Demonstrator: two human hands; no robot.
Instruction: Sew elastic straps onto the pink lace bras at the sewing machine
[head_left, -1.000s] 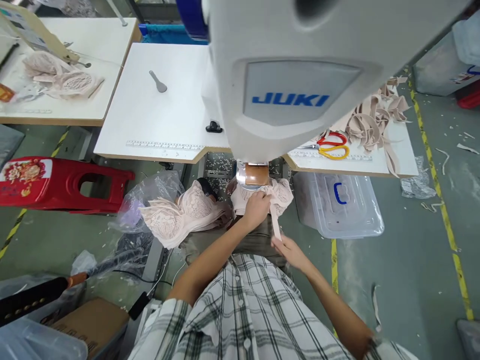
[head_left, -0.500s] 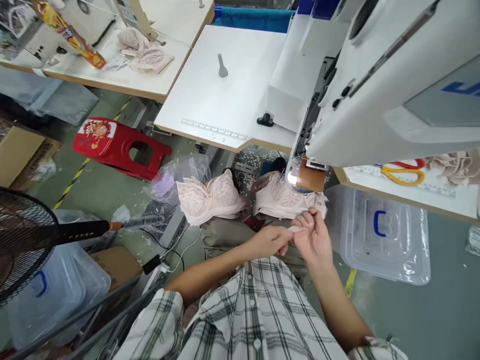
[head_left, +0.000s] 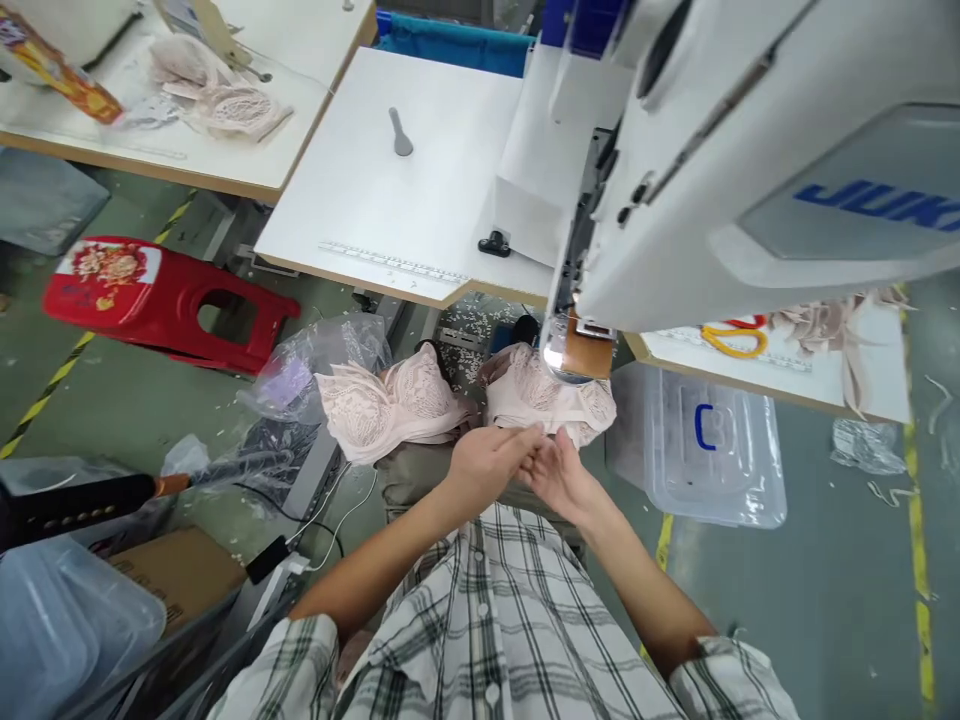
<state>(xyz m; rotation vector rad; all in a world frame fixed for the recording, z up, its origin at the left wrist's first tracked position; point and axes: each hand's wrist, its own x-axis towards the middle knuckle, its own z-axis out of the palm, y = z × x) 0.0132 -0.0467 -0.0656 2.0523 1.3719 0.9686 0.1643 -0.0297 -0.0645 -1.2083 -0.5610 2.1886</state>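
My left hand (head_left: 487, 462) and my right hand (head_left: 564, 478) meet over my lap, fingertips pressed together. Whatever is pinched between them is hidden or too small to make out. Just beyond my fingers a pale pink lace bra (head_left: 544, 390) lies on my right thigh, partly under the sewing machine's rounded arm end (head_left: 566, 355). A second pale pink lace bra (head_left: 390, 405) rests on my left thigh, its cups facing up.
The large white sewing machine head (head_left: 675, 240) overhangs on the right. Yellow-handled scissors (head_left: 735, 342) and beige fabric strips (head_left: 821, 325) lie on the right tabletop. A lidded clear box (head_left: 712, 470) stands below. At left are a red stool (head_left: 172, 300) and a fan handle (head_left: 82, 508).
My hands have drawn closer together and lower. The small white piece seen between my fingers before is no longer visible. The view has turned to the right.
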